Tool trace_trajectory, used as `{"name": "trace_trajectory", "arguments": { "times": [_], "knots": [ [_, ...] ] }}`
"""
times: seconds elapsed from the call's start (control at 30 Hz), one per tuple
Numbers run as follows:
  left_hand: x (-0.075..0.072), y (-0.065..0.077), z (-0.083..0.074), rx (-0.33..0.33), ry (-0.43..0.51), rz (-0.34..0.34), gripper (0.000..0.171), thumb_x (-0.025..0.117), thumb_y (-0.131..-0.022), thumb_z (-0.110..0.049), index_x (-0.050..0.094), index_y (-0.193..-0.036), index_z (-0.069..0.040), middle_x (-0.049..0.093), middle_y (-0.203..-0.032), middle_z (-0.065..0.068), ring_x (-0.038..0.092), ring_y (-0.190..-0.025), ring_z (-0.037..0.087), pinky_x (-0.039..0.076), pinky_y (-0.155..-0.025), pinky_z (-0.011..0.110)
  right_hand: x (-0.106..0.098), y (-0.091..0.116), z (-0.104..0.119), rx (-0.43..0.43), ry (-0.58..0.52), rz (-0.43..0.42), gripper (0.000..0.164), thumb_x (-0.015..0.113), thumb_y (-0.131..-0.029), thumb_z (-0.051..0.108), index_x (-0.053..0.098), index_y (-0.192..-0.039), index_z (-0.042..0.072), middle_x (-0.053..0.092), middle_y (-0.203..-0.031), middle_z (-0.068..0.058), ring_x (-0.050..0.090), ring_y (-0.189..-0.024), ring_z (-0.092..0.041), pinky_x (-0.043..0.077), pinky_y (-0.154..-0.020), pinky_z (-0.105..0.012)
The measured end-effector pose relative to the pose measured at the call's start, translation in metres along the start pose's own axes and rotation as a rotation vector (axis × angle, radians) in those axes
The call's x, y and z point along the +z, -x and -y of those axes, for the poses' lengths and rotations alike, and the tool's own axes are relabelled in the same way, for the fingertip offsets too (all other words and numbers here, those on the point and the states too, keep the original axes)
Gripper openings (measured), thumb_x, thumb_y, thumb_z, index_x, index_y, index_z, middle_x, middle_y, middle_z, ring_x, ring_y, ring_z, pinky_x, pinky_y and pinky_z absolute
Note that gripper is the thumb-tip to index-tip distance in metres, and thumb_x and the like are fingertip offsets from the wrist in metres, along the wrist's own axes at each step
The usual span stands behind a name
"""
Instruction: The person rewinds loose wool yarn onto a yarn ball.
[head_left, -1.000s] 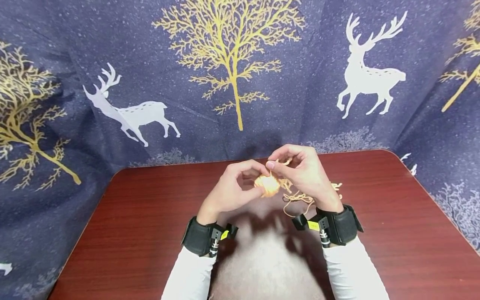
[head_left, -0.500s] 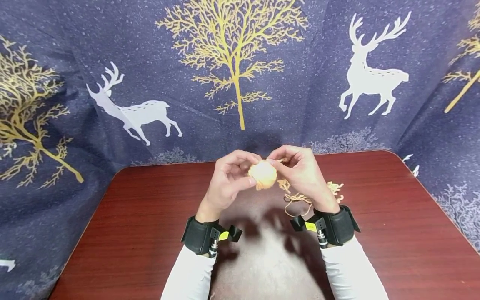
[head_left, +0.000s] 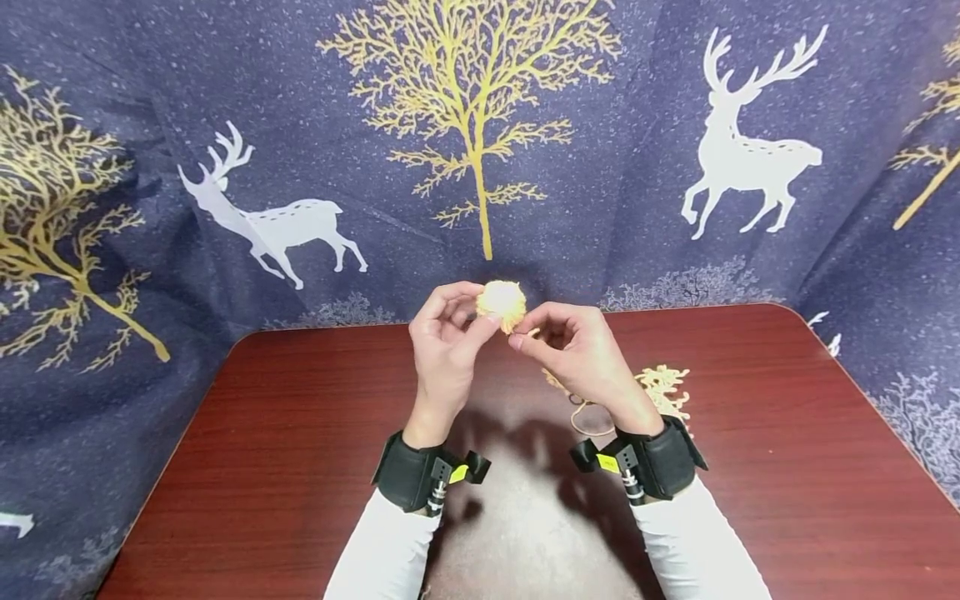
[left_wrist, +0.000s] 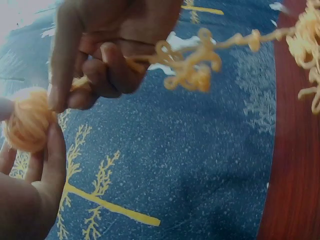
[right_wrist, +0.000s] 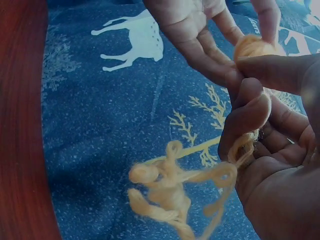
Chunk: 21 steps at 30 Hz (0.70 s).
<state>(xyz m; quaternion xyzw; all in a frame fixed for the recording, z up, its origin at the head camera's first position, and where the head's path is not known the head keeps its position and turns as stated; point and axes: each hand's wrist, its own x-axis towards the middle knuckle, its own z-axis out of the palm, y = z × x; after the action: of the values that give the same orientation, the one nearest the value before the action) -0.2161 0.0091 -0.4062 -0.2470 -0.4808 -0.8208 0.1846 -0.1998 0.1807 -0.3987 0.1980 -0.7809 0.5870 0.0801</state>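
Observation:
A small ball of pale orange yarn [head_left: 501, 302] is held up over the far side of the table by my left hand [head_left: 448, 342], thumb on its near side and fingers behind. Right beside the ball, my right hand [head_left: 573, 346] pinches the yarn strand between thumb and fingers. In the left wrist view the wound yarn ball [left_wrist: 30, 119] shows its parallel wraps. From the right palm a looped, tangled length of yarn [right_wrist: 170, 185] hangs down in the right wrist view. It runs on to a loose yarn heap [head_left: 663, 387] on the table, partly hidden behind the right wrist.
The dark red wooden table [head_left: 300, 417] ends at a blue cloth backdrop [head_left: 420, 208] printed with deer and trees. Each wrist wears a black strap [head_left: 412, 473] with a small camera. A bright patch of light lies on the table between the arms.
The left hand has lifted the yarn ball up and to the left and turned it. My right hand has followed, moving from above the ball to its lower right with the strand.

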Motion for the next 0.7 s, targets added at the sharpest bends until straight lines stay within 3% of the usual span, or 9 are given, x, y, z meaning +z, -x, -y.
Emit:
{"name": "trace_trajectory", "arguments": {
  "times": [0.13,0.3,0.5,0.7],
  "knots": [
    [-0.002,0.0,0.003,0.019,-0.14,-0.026,0.033,0.069,-0.078,0.017,0.058,-0.11,0.018,0.067,-0.102,0.008,0.068,-0.09,0.017,0.06,-0.077,0.029,-0.001,0.001,0.003,0.011,0.004,0.001,0.005,0.078,-0.09,0.012,0.074,-0.094,0.011,0.064,-0.071,-0.006,0.05,-0.05,-0.015,0.042,-0.041,-0.026],
    [-0.006,0.001,0.006,0.012,-0.34,0.027,0.032,0.072,-0.078,0.015,0.063,-0.109,0.012,0.067,-0.105,0.018,0.068,-0.092,0.022,0.062,-0.075,0.035,-0.005,0.001,0.003,-0.004,-0.009,-0.002,0.005,0.077,-0.09,0.011,0.074,-0.094,0.008,0.068,-0.076,-0.008,0.053,-0.051,-0.015,0.044,-0.043,-0.025],
    [-0.011,0.002,0.007,-0.058,-0.555,0.189,0.03,0.076,-0.078,0.009,0.068,-0.106,0.003,0.071,-0.101,0.014,0.069,-0.089,0.024,0.062,-0.079,0.037,-0.014,0.001,0.0,-0.053,-0.034,-0.043,0.006,0.077,-0.088,0.005,0.074,-0.094,0.004,0.071,-0.081,-0.013,0.062,-0.06,-0.016,0.05,-0.05,-0.024],
    [-0.015,0.002,0.005,-0.18,-0.561,0.415,0.03,0.073,-0.077,0.009,0.07,-0.105,-0.002,0.07,-0.098,0.01,0.068,-0.088,0.023,0.061,-0.083,0.038,-0.023,0.001,-0.003,-0.053,-0.044,-0.076,0.006,0.078,-0.088,0.006,0.075,-0.094,0.005,0.071,-0.076,-0.007,0.057,-0.054,-0.017,0.045,-0.045,-0.023]
  ]
}}
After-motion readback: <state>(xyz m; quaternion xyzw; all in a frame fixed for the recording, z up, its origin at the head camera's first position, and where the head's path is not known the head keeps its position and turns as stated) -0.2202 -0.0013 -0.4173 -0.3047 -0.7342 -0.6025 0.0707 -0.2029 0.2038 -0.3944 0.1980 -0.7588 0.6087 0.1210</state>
